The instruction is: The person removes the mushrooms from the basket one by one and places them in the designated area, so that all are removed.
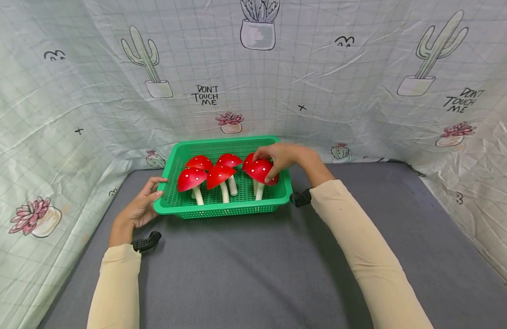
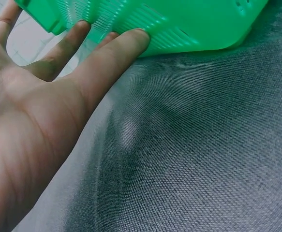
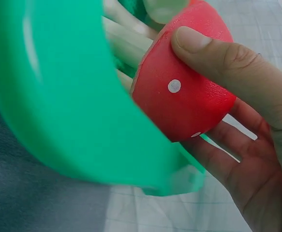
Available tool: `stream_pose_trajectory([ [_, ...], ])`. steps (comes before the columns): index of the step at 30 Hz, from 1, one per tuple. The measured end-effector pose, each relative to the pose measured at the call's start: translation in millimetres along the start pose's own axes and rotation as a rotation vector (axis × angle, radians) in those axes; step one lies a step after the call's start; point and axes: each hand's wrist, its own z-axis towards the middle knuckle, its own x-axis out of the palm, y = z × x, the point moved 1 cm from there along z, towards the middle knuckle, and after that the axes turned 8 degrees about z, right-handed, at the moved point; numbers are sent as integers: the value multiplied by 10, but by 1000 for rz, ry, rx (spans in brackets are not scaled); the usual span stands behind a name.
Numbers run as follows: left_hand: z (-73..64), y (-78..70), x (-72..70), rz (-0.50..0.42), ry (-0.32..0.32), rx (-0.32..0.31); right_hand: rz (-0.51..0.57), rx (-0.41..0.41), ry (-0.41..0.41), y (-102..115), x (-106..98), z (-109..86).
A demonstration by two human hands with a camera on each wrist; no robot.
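Observation:
A green plastic basket (image 1: 220,208) holds several toy mushrooms with white-dotted red caps and pale stems. Toward the right end, my right hand (image 1: 284,155) grips a mushroom (image 1: 259,170) by its cap, thumb on one side and fingers over the other. The right wrist view shows the thumb pressing the red cap (image 3: 170,111), with the basket wall hiding its lower part. At the basket's left end is my left hand (image 1: 143,205), fingers spread and mostly straight. Its fingertips touch the slotted outer wall (image 2: 179,34) in the left wrist view.
On the left of the basket stand other mushrooms, one in front (image 1: 191,179) and one near the middle (image 1: 219,176). A grey cloth (image 1: 237,269) covers the table. Printed fabric (image 1: 294,82) with cactus drawings hangs behind the basket and along both sides.

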Motion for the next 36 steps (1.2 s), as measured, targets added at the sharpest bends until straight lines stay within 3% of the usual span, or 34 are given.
stream_pose_trajectory([
  [10,-39,27,3,-44,13,23,-80,-43,-74,117,-121,-171],
  [21,-42,39,4,-43,12,22,-71,-99,-128,199,-196,-361],
  [36,-29,11,35,-115,33,13,-68,-131,-191,268,-275,-593],
])
